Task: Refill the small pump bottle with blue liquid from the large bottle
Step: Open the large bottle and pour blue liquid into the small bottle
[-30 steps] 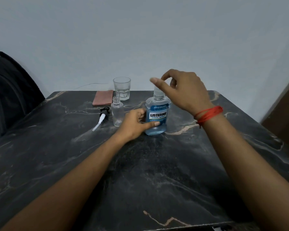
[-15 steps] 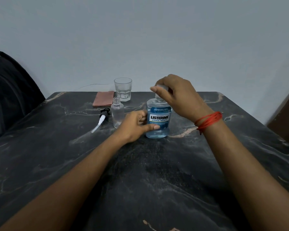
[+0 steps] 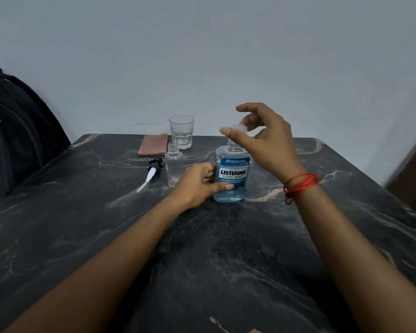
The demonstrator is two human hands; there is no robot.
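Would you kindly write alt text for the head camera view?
The right hand lifts the clear cap off the blue Listerine bottle, steadied by the left hand on a dark marble table.

"LISTERINE COOL MINT" on large bottle (image 3: 231, 175)

large bottle (image 3: 231, 181) clear with pale blue liquid, blue and white label; small pump bottle (image 3: 174, 167) clear, colourless; pump head (image 3: 152, 170) black and white; table (image 3: 202, 248) black marble, tan veins; cloth (image 3: 153, 147) dusty pink; wrist thread (image 3: 300, 186) red; wall (image 3: 202, 56) pale grey
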